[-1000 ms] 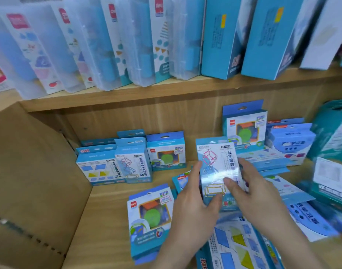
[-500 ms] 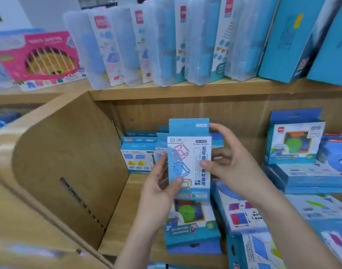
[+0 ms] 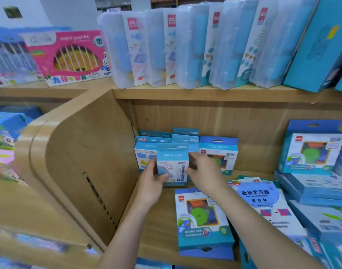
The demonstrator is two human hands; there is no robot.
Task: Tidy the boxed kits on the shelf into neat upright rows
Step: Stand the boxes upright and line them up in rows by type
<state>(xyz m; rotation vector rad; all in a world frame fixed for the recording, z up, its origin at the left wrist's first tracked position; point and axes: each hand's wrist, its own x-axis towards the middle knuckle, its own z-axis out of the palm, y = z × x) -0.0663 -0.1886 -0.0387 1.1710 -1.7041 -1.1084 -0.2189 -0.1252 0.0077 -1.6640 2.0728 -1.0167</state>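
Shelf [image 3: 156, 222]: left hand [image 3: 152, 184], right hand [image 3: 203, 176] grip 1 kit [image 3: 173, 167].

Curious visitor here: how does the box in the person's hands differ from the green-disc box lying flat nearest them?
The held box stands upright, gripped by the left hand and right hand; the green-disc box lies flat, untouched. The held box shows line-drawn cubes; the green-disc box shows coloured shapes. Both are blue boxed kits.

A blue-and-white kit box [image 3: 173, 167] is being held upright just before the standing row of kits [image 3: 146, 150] at the back of the shelf [image 3: 156, 220].
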